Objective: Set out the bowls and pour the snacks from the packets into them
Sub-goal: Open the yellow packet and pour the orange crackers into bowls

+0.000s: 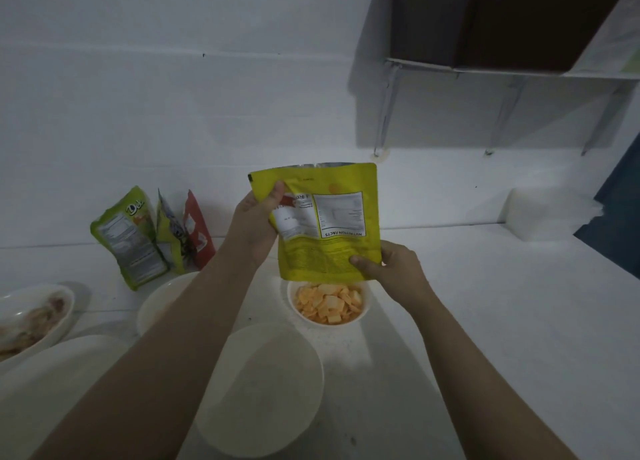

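Both hands hold a yellow snack packet (329,251) above a small white bowl (365,312) filled with orange chips. The packet's label reads upside down and its foil-lined mouth faces up. My left hand (256,220) grips its upper left corner, thumb on the label. My right hand (391,269) pinches its lower right corner. An empty white bowl (263,390) sits nearest me. Another empty bowl (162,303) lies partly under my left forearm.
Three more packets lean on the wall at the left: green (128,238), yellow-green (171,238) and red (197,227). An oval dish (65,307) with food sits at the far left, a white plate (52,383) before it. A shelf (502,68) hangs at upper right.
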The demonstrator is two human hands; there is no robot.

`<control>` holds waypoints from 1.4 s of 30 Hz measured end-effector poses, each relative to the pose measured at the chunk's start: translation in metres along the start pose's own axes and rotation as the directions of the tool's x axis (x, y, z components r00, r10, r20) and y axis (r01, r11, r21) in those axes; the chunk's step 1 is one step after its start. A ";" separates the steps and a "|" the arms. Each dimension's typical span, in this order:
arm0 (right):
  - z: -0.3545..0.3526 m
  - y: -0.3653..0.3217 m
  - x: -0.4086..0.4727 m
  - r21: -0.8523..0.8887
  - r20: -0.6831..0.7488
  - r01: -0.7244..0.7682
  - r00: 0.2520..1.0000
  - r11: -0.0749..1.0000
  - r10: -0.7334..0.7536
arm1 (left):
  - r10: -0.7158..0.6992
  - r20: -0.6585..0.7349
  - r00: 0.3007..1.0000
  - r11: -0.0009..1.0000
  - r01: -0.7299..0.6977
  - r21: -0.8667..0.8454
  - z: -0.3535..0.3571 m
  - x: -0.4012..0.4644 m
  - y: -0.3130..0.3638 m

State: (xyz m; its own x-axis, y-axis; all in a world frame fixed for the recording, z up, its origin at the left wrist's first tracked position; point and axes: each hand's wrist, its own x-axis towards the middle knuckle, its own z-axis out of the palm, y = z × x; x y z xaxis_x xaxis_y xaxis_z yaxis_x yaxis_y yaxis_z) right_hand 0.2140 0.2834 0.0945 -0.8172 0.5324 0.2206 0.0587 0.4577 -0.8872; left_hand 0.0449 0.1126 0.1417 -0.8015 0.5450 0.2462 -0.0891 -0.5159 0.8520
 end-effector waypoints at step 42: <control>-0.069 -0.036 -0.405 0.282 -0.905 0.000 0.332 0.959 0.266 | -0.830 0.414 0.374 0.376 0.923 -0.080 0.194 -0.248 -0.129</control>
State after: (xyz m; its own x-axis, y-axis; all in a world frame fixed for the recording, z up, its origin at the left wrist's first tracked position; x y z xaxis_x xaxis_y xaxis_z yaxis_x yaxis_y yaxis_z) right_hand 0.5826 0.1009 0.0652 0.2631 0.9429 0.2042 -0.1056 0.2385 -0.9654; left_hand 0.3699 0.1721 0.0606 0.0192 0.9054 -0.4242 -0.8205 0.2567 0.5107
